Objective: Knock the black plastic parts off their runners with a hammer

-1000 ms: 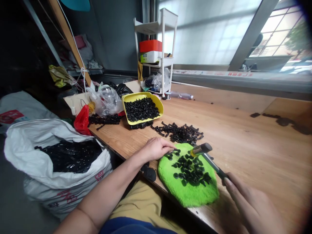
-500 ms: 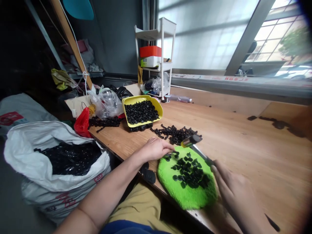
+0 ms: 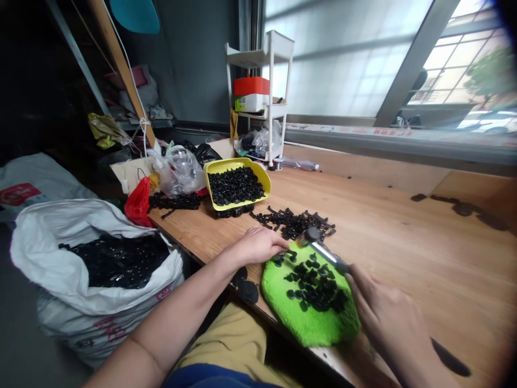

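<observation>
My left hand (image 3: 262,246) is closed at the upper left edge of the green fuzzy mat (image 3: 291,323), its fingertips pinching a small black part (image 3: 290,254). Wrapped round the handle of a hammer (image 3: 325,253), my right hand (image 3: 377,296) is at the mat's right side. The hammer's head hangs over the mat's top edge, close to my left fingertips. Several black round-headed parts (image 3: 319,288) lie loose on the mat. Just behind it is a heap of black stick-like pieces (image 3: 294,222) on the wooden table (image 3: 383,226).
A yellow tray (image 3: 266,186) full of black parts stands behind the heap. Clear plastic bags (image 3: 180,170) and a red bag (image 3: 138,202) are to its left. A white sack (image 3: 36,237) of black material stands left of the table. A white rack (image 3: 271,97) is at the back.
The hammer has turned in my right hand and its head has moved slightly left, nearer my left fingertips. My left hand has stayed in place.
</observation>
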A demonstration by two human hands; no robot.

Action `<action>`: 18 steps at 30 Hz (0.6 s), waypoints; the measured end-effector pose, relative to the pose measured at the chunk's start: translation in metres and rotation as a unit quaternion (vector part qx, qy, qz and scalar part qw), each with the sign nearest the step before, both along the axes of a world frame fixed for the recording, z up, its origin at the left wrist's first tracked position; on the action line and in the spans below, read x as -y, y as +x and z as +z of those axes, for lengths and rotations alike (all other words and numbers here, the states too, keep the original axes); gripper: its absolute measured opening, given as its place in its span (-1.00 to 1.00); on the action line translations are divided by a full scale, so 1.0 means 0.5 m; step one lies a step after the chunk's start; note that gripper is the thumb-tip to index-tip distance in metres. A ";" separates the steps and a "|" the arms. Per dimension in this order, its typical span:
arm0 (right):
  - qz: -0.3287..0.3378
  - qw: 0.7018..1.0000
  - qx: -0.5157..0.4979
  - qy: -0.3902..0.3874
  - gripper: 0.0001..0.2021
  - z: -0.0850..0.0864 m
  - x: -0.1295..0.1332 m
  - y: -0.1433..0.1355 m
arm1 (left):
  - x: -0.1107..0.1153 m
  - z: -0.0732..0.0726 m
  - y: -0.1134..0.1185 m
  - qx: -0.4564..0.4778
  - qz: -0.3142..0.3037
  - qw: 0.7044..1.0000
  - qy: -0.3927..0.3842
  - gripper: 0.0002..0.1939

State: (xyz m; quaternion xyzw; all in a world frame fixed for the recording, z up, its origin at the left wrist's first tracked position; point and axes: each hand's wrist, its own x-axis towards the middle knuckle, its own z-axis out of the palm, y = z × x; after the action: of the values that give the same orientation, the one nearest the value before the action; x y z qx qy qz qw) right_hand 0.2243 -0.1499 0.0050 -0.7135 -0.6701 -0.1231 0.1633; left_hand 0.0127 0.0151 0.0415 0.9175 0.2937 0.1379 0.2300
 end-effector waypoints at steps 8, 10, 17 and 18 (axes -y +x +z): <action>0.009 1.000 0.018 -0.020 -0.73 0.006 -0.002 -0.012 | -0.005 -0.004 0.001 -0.018 0.001 1.000 -0.005 -0.71; 0.008 0.999 0.012 -0.028 -0.75 0.007 -0.007 -0.015 | -0.005 -0.002 0.001 -0.028 -0.006 1.000 0.003 -0.70; 0.008 0.998 -0.064 0.025 -0.63 0.003 0.022 0.023 | -0.007 -0.034 0.004 0.069 0.014 0.990 -0.121 -0.77; 0.005 0.996 -0.085 0.038 -0.62 -0.001 0.039 0.032 | -0.007 -0.044 0.001 0.118 0.022 0.975 -0.185 -0.78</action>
State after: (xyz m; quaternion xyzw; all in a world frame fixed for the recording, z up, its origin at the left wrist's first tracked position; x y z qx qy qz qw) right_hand 0.2401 -0.1695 0.0044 -0.7113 -0.6521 -0.0866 0.2476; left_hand 0.0133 0.0184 0.0196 0.8293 0.3053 0.1938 0.4261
